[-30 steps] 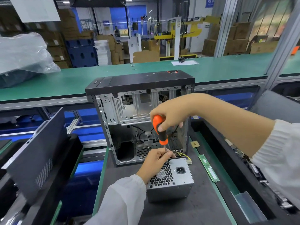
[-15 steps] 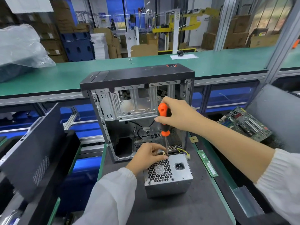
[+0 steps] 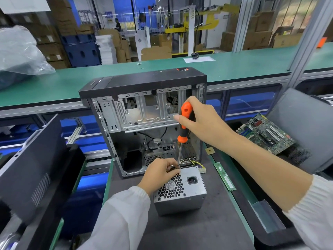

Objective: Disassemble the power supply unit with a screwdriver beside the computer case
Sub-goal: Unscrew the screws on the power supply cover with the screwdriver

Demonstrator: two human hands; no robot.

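Higher now, the right hand (image 3: 200, 123) grips the screwdriver (image 3: 184, 127), circuit board (image 3: 266, 134) beside it. Left hand (image 3: 159, 173) pinches the tip, covering the grey, vented power supply (image 3: 187, 193) corner before the computer case (image 3: 144, 114).

White, seemingly elastic-cuffed sleeves (image 3: 124, 213) on both arms

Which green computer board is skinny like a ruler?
The memory stick lying flat on the mat, right of the power supply. The other green board, the motherboard farther right, is wide and covered in parts.
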